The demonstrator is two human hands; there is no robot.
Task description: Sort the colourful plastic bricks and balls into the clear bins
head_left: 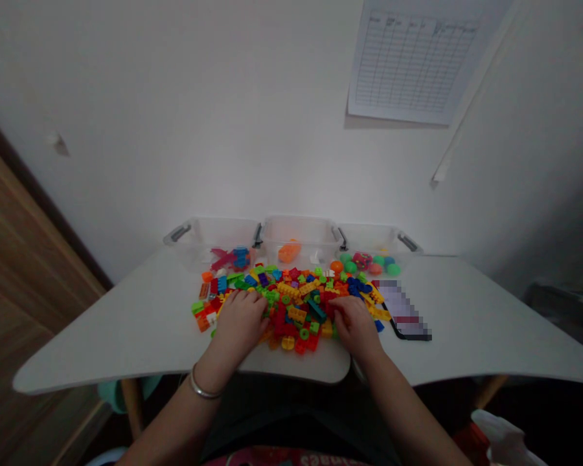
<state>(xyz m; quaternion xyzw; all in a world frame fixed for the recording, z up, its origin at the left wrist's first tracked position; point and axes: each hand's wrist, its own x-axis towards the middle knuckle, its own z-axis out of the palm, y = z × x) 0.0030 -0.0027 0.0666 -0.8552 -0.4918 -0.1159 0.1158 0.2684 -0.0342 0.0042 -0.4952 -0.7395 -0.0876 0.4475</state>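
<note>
Resting the left hand [243,317] on the left part of the brick pile [296,315] — cannot tell whether gripping any. Bending the right hand [354,323] narrowly at its right part, beside a red brick [329,299] — likewise cannot tell. Seeing behind it red and blue pieces [241,257] in the left bin [218,232], an orange piece [289,250] in the middle bin [301,228], mostly green balls [393,269] in the right bin [369,235].
</note>
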